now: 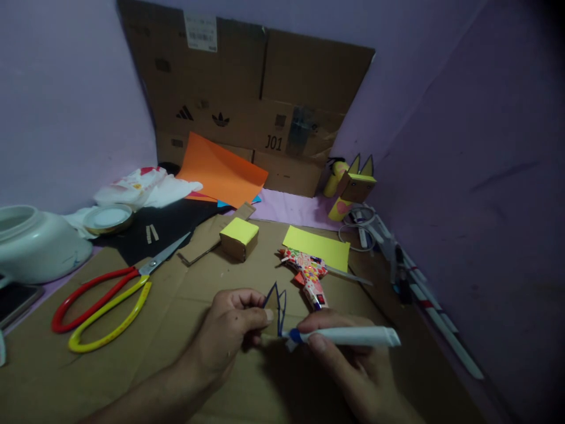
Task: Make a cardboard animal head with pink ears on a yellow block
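1. Head view. Left hand (229, 327) pinches a small pointed cardboard piece (272, 312) with dark blue edges, low centre over the cardboard sheet (176, 359); thumb covers part of it, far fingers mostly hidden.
2. Right hand (353, 359) grips a white marker (359, 336) with blue collar, tip end at the piece's lower right edge; contact or slight gap, cannot tell. Lower palm dim, wrist cut off by the bottom edge.
3. Glue gun (309, 272) beyond the right hand, handle end partly behind it; lies near yellow paper (324, 247).
4. White jar (44, 244) cut off at left edge; dark flat object (17, 305) beside it also cut, identity unclear.
5. Right-side strips (441, 330) in shadow, hard to sort.
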Available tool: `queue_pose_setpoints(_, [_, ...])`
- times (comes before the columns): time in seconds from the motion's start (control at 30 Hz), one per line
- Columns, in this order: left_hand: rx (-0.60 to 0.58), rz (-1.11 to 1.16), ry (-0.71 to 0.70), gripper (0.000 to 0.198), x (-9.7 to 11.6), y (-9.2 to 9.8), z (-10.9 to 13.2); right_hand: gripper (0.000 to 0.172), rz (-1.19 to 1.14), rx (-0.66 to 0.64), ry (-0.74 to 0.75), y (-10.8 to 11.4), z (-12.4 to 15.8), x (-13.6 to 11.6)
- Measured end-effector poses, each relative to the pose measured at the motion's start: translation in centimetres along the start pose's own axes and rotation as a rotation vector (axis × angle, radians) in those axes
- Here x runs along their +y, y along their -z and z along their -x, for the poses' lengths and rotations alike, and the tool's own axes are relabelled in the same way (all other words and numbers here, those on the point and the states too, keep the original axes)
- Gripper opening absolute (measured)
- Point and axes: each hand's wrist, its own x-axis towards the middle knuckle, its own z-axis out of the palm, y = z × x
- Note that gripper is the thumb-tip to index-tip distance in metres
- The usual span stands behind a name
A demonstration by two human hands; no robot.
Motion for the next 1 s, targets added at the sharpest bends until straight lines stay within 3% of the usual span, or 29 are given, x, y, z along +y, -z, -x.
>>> queue_pose_setpoints(0.07, [-0.009, 0.01, -0.006, 0.016, 0.1, 0.0, 0.1, 0.011, 0.017, -0.019, 0.01, 0.1, 0.3, 0.1])
queue_pose_setpoints(0.23, [0.005, -0.007, 0.011, 0.018, 0.0, 0.0, 0.0, 0.015, 0.072, 0.111, 0.047, 0.1, 0.6, 0.1])
queue_pose_setpoints(0.63, [-0.011, -0.005, 0.006, 0.017, -0.1, 0.0, -0.1, 0.009, 0.113, -0.043, 0.104, 1.3, 0.2, 0.8])
queue_pose_setpoints(0.9, [-0.024, 0.002, -0.007, 0.016, -0.1, 0.1, 0.0, 0.016, 0.096, -0.003, 0.031, 0.1, 0.7, 0.2])
queue_pose_setpoints(1.0, [-0.021, -0.027, 0.005, 0.016, -0.1, 0.1, -0.1, 0.016, 0.087, 0.109, 0.03, 0.1, 0.7, 0.1])
